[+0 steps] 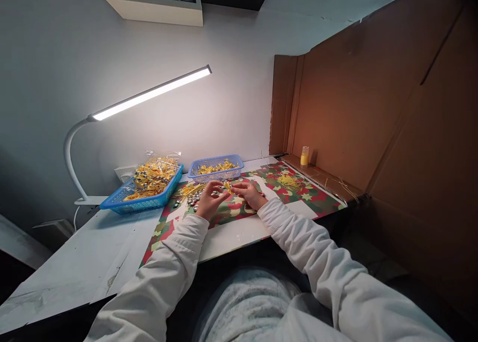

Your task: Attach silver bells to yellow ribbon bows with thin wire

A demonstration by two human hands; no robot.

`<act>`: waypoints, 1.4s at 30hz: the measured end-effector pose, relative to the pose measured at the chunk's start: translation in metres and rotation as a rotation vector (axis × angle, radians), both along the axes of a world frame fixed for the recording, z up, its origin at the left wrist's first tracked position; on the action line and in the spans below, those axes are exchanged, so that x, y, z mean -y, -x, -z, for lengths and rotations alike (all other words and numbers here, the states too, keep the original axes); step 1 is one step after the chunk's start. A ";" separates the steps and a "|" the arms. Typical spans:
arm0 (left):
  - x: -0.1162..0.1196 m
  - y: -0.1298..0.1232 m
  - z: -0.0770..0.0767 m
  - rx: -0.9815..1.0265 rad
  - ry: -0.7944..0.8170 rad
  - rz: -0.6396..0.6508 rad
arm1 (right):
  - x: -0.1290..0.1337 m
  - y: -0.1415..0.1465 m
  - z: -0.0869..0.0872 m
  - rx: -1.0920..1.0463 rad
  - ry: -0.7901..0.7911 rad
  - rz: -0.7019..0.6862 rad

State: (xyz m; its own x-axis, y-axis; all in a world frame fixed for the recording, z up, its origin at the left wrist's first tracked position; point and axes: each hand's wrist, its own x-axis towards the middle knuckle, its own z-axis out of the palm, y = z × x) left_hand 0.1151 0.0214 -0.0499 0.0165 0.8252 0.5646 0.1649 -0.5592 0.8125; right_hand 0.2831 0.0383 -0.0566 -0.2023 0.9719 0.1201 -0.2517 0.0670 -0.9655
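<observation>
Between my two hands, above the patterned mat [269, 182], is a small yellow ribbon piece [227, 186]. My left hand [211, 198] has its thumb and fingers curled in at the piece's left side. From the right, my right hand [249, 193] pinches the piece between thumb and fingers. Its exact shape is too small to make out. Beside my left hand lie several silver bells [193, 197] in a loose pile, with a bundle of yellow cords [188, 189] just behind them.
A blue basket [164, 195] heaped with yellow ribbon pieces and bells stands left; a lavender basket [215, 176] with yellow pieces is behind my hands. Yellow thread scraps [289, 181] lie right, near a yellow bottle [304, 158]. A lamp [153, 93] overhangs; a cardboard wall [358, 103] borders the right.
</observation>
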 end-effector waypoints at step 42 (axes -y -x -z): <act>0.000 -0.002 0.000 -0.286 0.027 0.015 | 0.003 0.003 0.002 0.249 -0.307 -0.031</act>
State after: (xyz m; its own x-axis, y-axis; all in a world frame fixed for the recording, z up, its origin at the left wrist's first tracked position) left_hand 0.1174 0.0210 -0.0498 0.1841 0.8381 0.5135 0.3818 -0.5424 0.7484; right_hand 0.2797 0.0355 -0.0588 -0.2903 0.8916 0.3475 -0.0188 0.3578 -0.9336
